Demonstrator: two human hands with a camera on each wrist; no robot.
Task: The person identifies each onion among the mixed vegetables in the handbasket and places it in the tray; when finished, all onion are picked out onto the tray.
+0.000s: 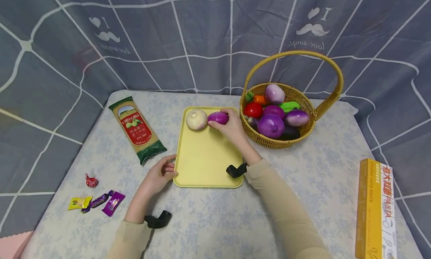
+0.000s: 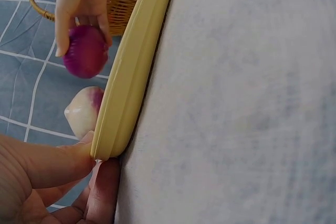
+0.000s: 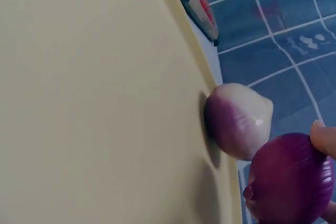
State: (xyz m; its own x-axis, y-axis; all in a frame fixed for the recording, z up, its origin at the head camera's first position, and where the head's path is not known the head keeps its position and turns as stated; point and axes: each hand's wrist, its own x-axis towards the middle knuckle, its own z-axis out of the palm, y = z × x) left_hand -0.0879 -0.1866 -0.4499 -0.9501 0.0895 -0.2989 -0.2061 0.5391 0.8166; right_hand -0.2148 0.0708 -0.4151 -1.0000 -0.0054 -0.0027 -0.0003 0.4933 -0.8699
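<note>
Near twelve o'clock on the yellow tray (image 1: 208,158), your right hand (image 1: 231,127) held the purple onion (image 1: 217,118) between its fingers, at three o'clock from the turnip (image 1: 196,119); your left hand (image 1: 161,175) pinched the tray at eight o'clock. Lowering the onion gently, turnip undisturbed, seemed wisest.

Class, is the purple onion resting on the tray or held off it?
Held off it: the right hand grips the onion, and the left wrist view shows a gap between it and the tray.
</note>
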